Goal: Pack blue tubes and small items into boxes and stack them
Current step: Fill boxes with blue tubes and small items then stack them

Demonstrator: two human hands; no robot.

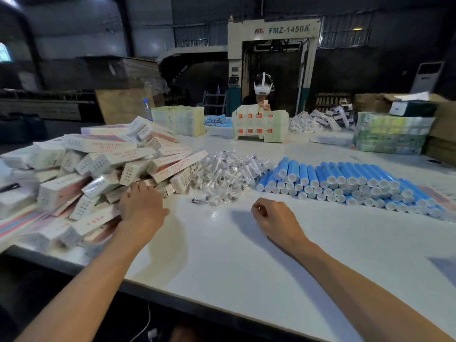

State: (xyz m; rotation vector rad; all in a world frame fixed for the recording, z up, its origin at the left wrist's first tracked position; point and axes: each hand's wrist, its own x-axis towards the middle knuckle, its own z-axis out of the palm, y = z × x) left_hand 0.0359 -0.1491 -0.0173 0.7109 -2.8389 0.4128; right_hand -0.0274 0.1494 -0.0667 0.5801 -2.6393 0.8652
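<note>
Left hand [142, 206] lay at the near foot of the heap of boxes [98, 169], fingers reaching in among them and touching several; whether it gripped one could not be told, since the back of the hand hid the fingertips. Right hand [271, 218] rested on the bare bench [234, 255] well apart from it, fingers curled under, with nothing visible in them. Judging by the layout, the task looked far from finished. The blue tubes [345, 181] lay stacked in rows on the right side of the bench, white caps facing the person, and the small items [229, 174], wrapped in clear plastic, sat in a loose mound between the tubes and the boxes. One stray item [196, 200] lay just in front of that mound. The boxes were tumbled rather than stacked, and the view did not show which were filled. Neater stacks [260, 125] stood at the far side, in front of a second person [263, 87]. For moving, the widest open room was the bare stretch between the two hands and toward the near edge [197, 299], which ran slantwise under the forearms. On the left the boxes crowded close to the bench edge, so a careless sweep there would likely push some off.
</note>
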